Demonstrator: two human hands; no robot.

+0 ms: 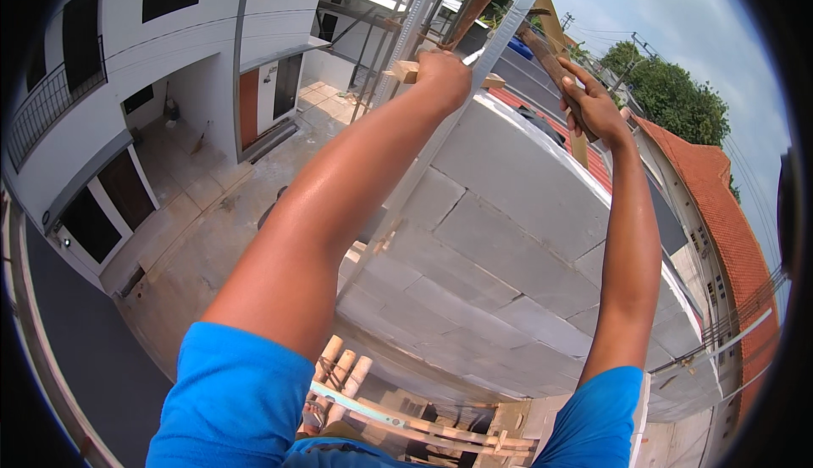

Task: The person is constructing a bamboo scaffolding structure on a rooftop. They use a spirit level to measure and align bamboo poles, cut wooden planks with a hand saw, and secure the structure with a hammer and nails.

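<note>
- Long pale metal straightedge (508,32): slants up beyond the left hand (442,74), whose fingers close round it above a grey block wall (500,239).
- Right hand (593,108): wrapped tight on a brown timber pole (550,61), just right of that grip.
- Small wooden block (405,70): touching the left fist.

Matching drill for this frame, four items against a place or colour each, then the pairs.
Things:
1. left hand
2. right hand
3. block wall
4. tiled roof

Descriptions:
A. grey, with pale joints
B. orange-red, at the right
C. wrapped around a brown wooden pole
D. on the long metal straightedge, beside a small wood block

Pairs: 1-D, 2-C, 3-A, 4-B
</note>
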